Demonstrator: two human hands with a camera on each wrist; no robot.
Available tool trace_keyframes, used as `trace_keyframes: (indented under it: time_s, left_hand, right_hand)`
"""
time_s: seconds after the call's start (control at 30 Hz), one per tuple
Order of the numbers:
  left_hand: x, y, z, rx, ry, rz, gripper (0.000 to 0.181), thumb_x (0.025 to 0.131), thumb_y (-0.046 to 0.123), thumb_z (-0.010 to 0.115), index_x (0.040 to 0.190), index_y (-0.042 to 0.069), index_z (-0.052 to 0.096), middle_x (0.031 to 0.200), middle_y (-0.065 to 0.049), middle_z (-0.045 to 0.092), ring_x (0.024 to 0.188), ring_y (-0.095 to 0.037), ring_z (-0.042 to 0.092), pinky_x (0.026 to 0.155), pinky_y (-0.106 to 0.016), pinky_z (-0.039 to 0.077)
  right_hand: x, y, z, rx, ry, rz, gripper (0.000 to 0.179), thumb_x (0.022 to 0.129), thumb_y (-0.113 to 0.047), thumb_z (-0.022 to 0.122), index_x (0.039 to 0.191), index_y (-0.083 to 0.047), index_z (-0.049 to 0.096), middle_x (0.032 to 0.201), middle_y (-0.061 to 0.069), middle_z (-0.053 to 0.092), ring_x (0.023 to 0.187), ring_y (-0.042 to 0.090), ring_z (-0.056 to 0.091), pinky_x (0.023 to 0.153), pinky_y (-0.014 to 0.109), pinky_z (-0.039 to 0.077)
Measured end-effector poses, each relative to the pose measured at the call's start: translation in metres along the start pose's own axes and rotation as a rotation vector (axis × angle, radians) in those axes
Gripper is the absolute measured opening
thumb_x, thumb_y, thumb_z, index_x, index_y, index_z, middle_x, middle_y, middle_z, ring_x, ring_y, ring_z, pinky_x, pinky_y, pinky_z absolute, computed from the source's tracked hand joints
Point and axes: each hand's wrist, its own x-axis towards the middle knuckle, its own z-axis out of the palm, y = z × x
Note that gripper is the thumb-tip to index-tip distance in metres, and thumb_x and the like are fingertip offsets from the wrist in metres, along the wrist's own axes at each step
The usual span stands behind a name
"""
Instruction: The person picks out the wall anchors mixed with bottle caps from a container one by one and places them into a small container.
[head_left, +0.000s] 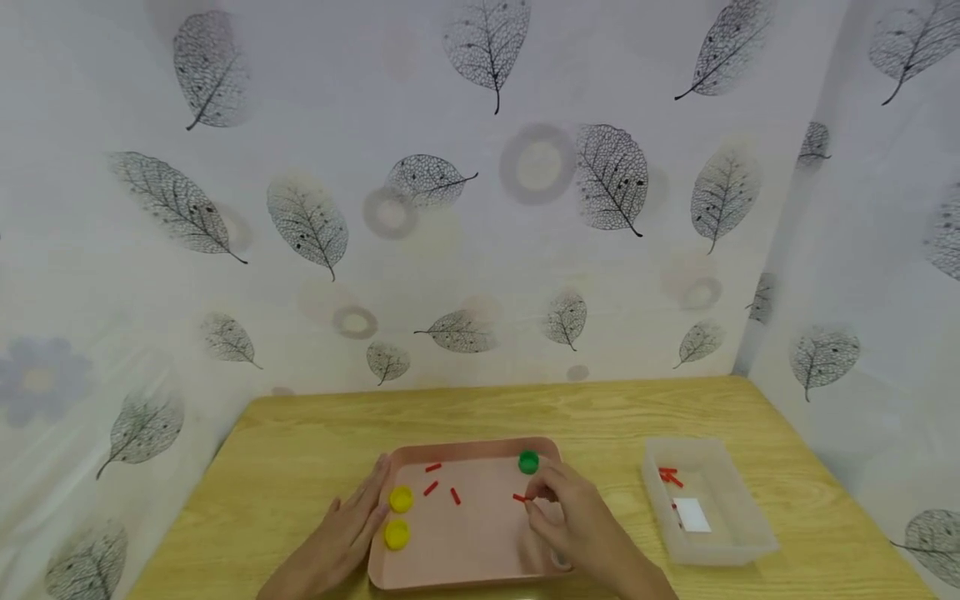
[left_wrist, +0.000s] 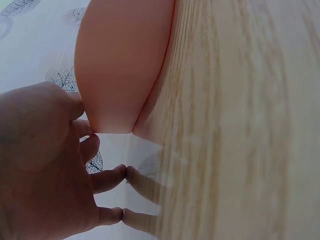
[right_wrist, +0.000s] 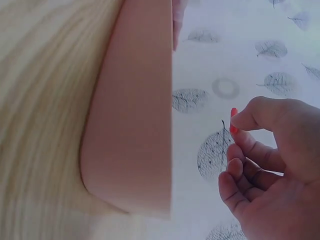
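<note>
Between thumb and index finger my right hand pinches a small red stick, held over the right part of a pink tray. My left hand lies along the tray's left edge with fingers extended; in the left wrist view its fingertips reach down to the table beside the tray. Close to those fingers sit two yellow round caps, an upper one and a lower one. Three loose red sticks lie in the tray's upper left. A green round cap stands at the upper right, just beyond my right hand.
Right of the tray, a translucent plastic box contains several red sticks and a white rectangular piece. Both containers stand on a wood-grain table. Behind it hangs a leaf-patterned curtain, which continues along the sides.
</note>
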Motion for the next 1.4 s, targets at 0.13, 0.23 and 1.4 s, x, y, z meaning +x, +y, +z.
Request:
trace_keyframes:
  time_s: [0.13,0.23,1.4]
  left_hand:
    - [-0.002,-0.002,0.002,-0.001,0.007,0.002,0.063,0.113,0.044,0.029,0.167,0.022,0.004,0.172,0.0,0.007,0.153,-0.033,0.024,0.109,-0.082,0.01]
    - [-0.004,-0.003,0.002,-0.003,0.003,-0.009,0.063,0.113,0.045,0.028,0.167,0.024,0.003,0.172,0.001,0.007,0.153,-0.033,0.024,0.108,-0.082,0.01]
    - [0.0,0.002,-0.001,0.007,-0.019,0.005,0.063,0.113,0.044,0.028,0.167,0.019,0.005,0.172,-0.001,0.006,0.153,-0.035,0.024,0.108,-0.083,0.01]
  right_hand:
    - [0.0,0.005,-0.011,-0.03,0.029,0.001,0.035,0.079,0.012,0.077,0.088,-0.017,0.061,0.087,-0.006,0.056,0.075,0.002,0.054,0.06,0.024,0.054]
    - [0.001,0.008,-0.021,-0.078,0.05,0.028,0.033,0.078,0.01,0.079,0.088,-0.017,0.062,0.086,-0.011,0.056,0.075,0.002,0.054,0.063,0.024,0.054]
    - [-0.032,0.076,-0.12,-0.395,0.281,0.239,0.023,0.08,0.009,0.078,0.088,-0.01,0.068,0.081,-0.007,0.059,0.072,0.004,0.05,0.062,0.018,0.045]
